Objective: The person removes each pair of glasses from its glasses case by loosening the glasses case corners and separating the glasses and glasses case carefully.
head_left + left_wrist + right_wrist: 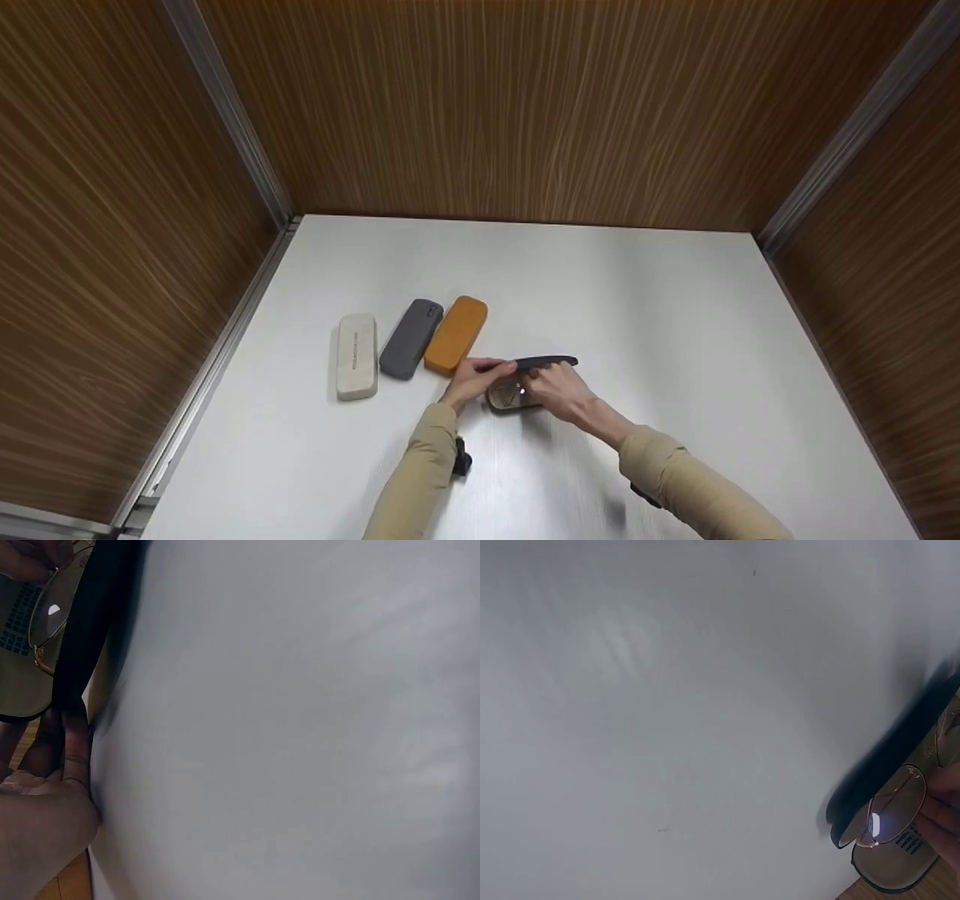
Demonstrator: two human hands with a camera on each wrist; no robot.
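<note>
A dark eyeglass case (547, 361) stands open on the white table, with a light brown lining. My left hand (472, 379) grips the case at its left end; in the left wrist view, the fingers of the left hand (45, 825) meet the dark case wall (94, 615). With its fingertips my right hand (559, 388) pinches a pair of thin metal-framed eyeglasses (898, 806) at the opening of the case. One lens shows a bright reflection. The right hand covers part of the case in the head view, and part of the glasses is out of sight.
Left of the hands lie three closed eyeglass cases: an orange one (456, 334), a dark grey one (411, 339) and a cream one (357, 356). Wood-grain panels (480, 112) rise at the back and both sides of the white table (675, 337).
</note>
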